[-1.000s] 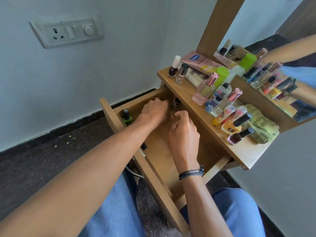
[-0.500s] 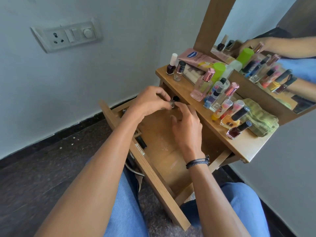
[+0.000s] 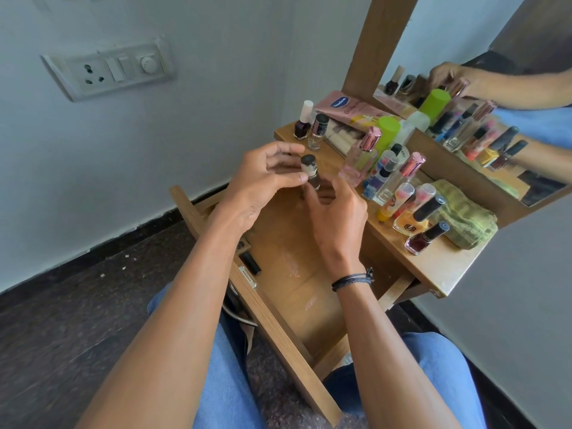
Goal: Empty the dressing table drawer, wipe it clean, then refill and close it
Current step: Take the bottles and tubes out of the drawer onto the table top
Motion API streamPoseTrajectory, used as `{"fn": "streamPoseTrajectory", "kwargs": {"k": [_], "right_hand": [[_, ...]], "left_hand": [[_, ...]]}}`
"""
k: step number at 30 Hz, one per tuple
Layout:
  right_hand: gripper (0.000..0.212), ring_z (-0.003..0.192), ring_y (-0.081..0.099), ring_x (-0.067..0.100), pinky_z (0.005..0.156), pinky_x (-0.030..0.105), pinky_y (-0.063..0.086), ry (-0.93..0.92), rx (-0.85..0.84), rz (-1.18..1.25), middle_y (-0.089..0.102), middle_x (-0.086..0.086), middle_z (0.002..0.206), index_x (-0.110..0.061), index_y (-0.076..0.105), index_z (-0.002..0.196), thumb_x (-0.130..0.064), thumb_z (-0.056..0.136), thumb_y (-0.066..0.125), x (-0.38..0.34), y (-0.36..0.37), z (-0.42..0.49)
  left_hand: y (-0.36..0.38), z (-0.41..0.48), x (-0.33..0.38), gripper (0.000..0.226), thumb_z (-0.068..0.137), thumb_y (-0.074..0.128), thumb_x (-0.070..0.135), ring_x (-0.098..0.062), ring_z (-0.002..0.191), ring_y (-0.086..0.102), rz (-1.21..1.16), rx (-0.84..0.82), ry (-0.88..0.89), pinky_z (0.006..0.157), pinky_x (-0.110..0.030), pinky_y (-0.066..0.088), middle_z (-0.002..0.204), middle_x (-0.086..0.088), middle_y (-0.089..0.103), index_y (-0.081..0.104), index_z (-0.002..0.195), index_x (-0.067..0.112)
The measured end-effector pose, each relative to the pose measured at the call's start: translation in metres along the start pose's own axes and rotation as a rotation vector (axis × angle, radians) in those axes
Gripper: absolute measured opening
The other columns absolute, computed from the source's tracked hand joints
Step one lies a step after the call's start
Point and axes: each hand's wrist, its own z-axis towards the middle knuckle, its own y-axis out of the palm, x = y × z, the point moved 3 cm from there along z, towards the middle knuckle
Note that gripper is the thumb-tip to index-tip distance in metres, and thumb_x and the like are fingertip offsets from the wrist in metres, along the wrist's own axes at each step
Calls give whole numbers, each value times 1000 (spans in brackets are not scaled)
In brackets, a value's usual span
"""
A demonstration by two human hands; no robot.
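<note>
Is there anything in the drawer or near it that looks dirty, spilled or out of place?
Yes. The bottom of the drawer has pale smears, like a dried spill, so it seems not wiped yet. A few white crumbs lie on the dark floor by the wall. Nothing looks broken.

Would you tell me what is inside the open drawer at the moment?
The drawer shows mostly bare wood with pale smears, plus a small black tube by its front panel. The left hand and right hand, holding a small bottle, cover its far end.
</note>
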Motion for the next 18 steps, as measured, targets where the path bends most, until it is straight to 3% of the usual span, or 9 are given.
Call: {"fn": "streamPoseTrajectory", "kwargs": {"k": [4, 6, 8, 12, 15, 18], "right_hand": [[31, 90, 72, 12, 84, 29, 57, 63, 30, -25, 77, -2, 102, -19, 71, 122, -35, 97, 67, -10, 4, 12], [30, 95, 71, 17, 80, 23, 46, 70, 22, -71, 76, 0, 105, -20, 69, 124, -35, 99, 63, -14, 6, 16], [29, 100, 70, 21, 79, 26, 44, 67, 33, -89, 76, 2, 108, -20, 69, 126, -33, 100, 61, -17, 8, 21], [26, 98, 69, 32, 80, 41, 55, 64, 12, -121, 75, 8, 105, -18, 68, 124, -22, 100, 58, -21, 11, 25], [29, 98, 67, 38, 77, 43, 53, 72, -18, -166, 72, 14, 105, -15, 65, 124, -11, 98, 52, -20, 11, 24], [38, 97, 66, 40, 76, 44, 54, 54, -34, -170, 71, 15, 108, -14, 61, 130, -4, 95, 51, -18, 10, 16]], "left_hand": [[9, 7, -4, 30, 85, 75, 1, -11, 102, 71, 49, 110, 57, 97, -36, 56, 103, 3, 77, 73, 111, 16], [13, 11, -4, 26, 88, 73, 1, -11, 100, 71, 33, 144, 56, 93, -37, 58, 102, 2, 76, 74, 110, 16], [16, 15, -1, 25, 90, 72, 4, -10, 98, 72, 12, 156, 53, 88, -33, 60, 102, 1, 75, 74, 112, 15], [19, 25, 1, 22, 89, 76, 16, -7, 93, 72, 111, 184, 81, 88, -32, 60, 97, 10, 75, 75, 110, 23], [24, 34, 2, 20, 88, 77, 18, -4, 85, 71, 222, 203, 122, 86, -32, 60, 95, 11, 74, 75, 107, 23], [32, 40, 3, 24, 88, 76, 15, -3, 86, 69, 306, 222, 179, 80, -23, 58, 96, 11, 73, 73, 111, 22]]}}
